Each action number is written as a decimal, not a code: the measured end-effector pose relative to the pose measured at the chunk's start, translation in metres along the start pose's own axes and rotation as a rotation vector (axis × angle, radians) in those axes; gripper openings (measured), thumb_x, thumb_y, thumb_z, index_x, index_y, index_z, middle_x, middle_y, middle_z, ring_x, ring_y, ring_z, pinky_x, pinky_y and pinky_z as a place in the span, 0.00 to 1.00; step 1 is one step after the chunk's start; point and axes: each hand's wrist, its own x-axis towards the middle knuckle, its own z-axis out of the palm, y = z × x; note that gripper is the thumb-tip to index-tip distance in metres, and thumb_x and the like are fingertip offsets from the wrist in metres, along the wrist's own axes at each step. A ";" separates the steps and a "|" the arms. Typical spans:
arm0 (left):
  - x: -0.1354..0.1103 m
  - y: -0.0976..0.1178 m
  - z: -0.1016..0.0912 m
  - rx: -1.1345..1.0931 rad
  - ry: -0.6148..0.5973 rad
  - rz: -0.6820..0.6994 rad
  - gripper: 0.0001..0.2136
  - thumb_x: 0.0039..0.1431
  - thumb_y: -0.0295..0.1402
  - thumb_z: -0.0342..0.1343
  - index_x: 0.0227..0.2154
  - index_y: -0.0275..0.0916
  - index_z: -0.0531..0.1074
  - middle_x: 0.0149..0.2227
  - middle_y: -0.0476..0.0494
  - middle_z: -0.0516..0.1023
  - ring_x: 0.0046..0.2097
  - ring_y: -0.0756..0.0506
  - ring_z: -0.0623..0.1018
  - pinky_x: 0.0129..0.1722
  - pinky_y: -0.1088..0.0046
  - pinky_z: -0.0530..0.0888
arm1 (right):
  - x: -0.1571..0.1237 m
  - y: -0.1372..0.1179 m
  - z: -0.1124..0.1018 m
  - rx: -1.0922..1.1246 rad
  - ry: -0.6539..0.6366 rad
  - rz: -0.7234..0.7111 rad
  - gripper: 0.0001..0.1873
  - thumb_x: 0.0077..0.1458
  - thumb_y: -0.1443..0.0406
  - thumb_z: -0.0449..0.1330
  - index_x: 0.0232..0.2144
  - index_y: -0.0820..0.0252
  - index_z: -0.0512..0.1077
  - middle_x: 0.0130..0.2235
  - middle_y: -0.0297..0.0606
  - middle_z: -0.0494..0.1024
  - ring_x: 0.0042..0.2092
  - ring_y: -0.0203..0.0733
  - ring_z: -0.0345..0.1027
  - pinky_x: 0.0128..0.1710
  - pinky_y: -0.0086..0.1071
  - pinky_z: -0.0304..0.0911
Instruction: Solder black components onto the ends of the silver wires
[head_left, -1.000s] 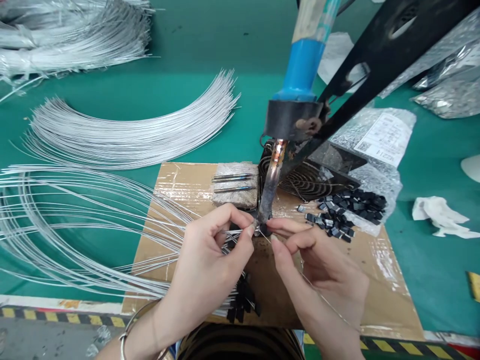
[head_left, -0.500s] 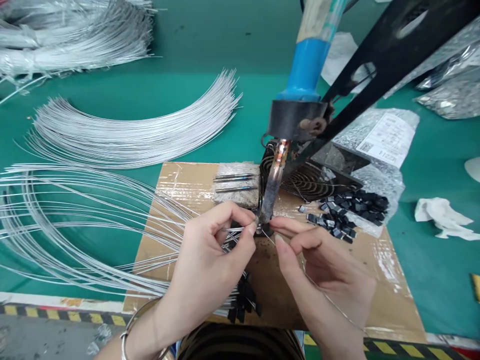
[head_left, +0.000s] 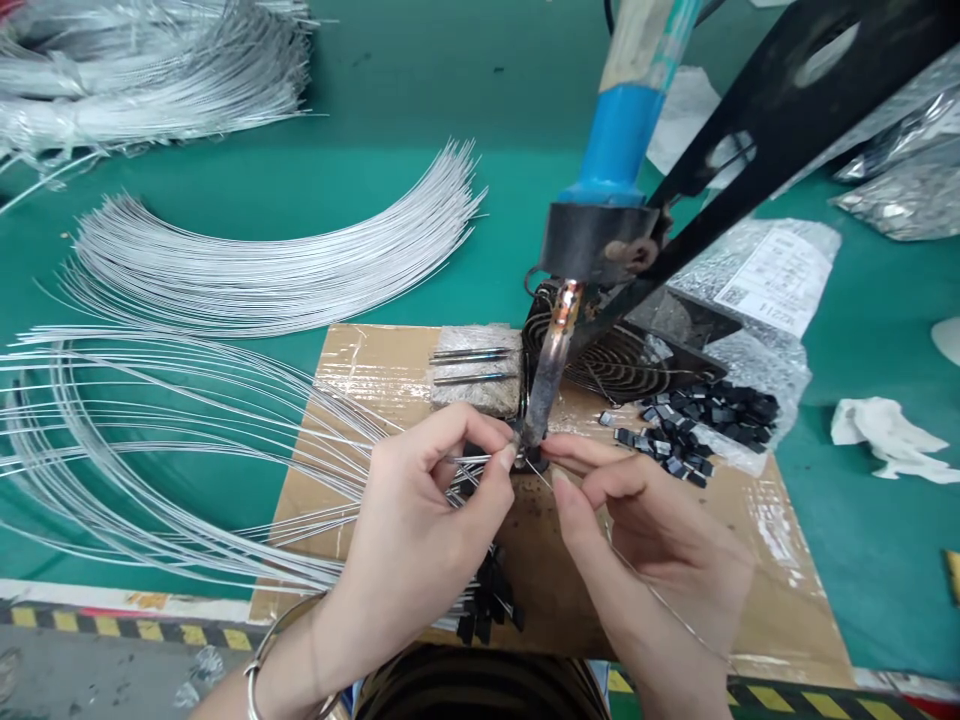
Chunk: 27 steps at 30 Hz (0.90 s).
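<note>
My left hand (head_left: 427, 530) pinches a thin grey wire (head_left: 472, 460) between thumb and forefinger, its end close under the soldering iron (head_left: 546, 385). From the other side, my right hand (head_left: 660, 560) has a fine strand of solder wire (head_left: 684, 622) between thumb and fingers; the strand runs back across the palm. Its front end points at the same spot by the iron's tip. Fingertips hide the exact joint, so I cannot tell what touches there. Below my left hand lie black connectors (head_left: 491, 595) on wire ends.
A black bracket (head_left: 750, 130) holds the iron over a cardboard sheet (head_left: 780, 590). Behind it sits a round black fan grille (head_left: 622, 365). Loose black connectors (head_left: 720, 410) are heaped right. Grey wire bundles (head_left: 277, 270) lie left. A pad with metal rods (head_left: 472, 395) stands behind my left hand.
Both hands keep nearly the same pose at the iron's tip. The whole view has shifted very slightly.
</note>
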 end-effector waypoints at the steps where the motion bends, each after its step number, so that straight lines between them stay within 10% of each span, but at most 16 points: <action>1: 0.000 0.000 0.000 0.003 -0.001 -0.002 0.06 0.61 0.24 0.59 0.29 0.39 0.76 0.33 0.49 0.82 0.39 0.46 0.83 0.34 0.75 0.76 | 0.000 0.000 0.000 -0.005 0.001 0.002 0.12 0.59 0.70 0.66 0.25 0.56 0.71 0.45 0.37 0.86 0.48 0.42 0.81 0.50 0.33 0.73; 27: -0.004 0.001 -0.001 0.061 0.001 0.009 0.06 0.62 0.24 0.58 0.30 0.40 0.75 0.34 0.47 0.82 0.41 0.44 0.83 0.37 0.74 0.77 | -0.004 0.002 0.002 -0.094 -0.001 -0.127 0.09 0.60 0.72 0.65 0.30 0.53 0.74 0.45 0.40 0.86 0.45 0.47 0.82 0.46 0.38 0.76</action>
